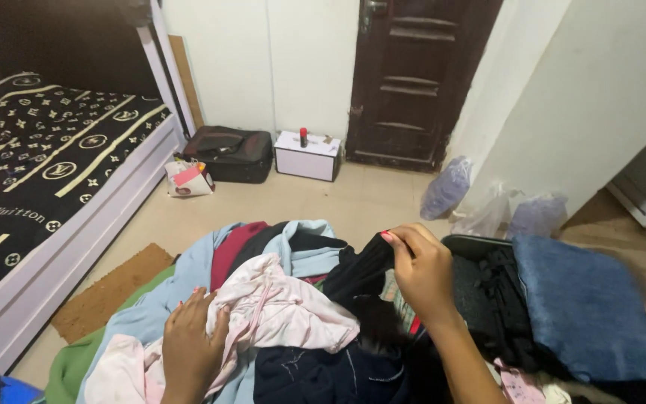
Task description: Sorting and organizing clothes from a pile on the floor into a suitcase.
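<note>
Right hand (422, 271) pinches black garment (360, 273) aloft.

Left hand (188, 340): low in view, left of centre, back of hand toward camera. Fingers (192, 305) point up and away, curled slightly, pressed down flat, thumb out to right side. Wrist exits bottom edge.

Right hand (422, 265): higher, right of centre, raised. Fingers (398, 238) bent into pinch, thumb against fingertips at upper left of hand, red-painted nail visible. Wrist flexed; forearm runs down and right to bottom edge. Hands well apart.
</note>
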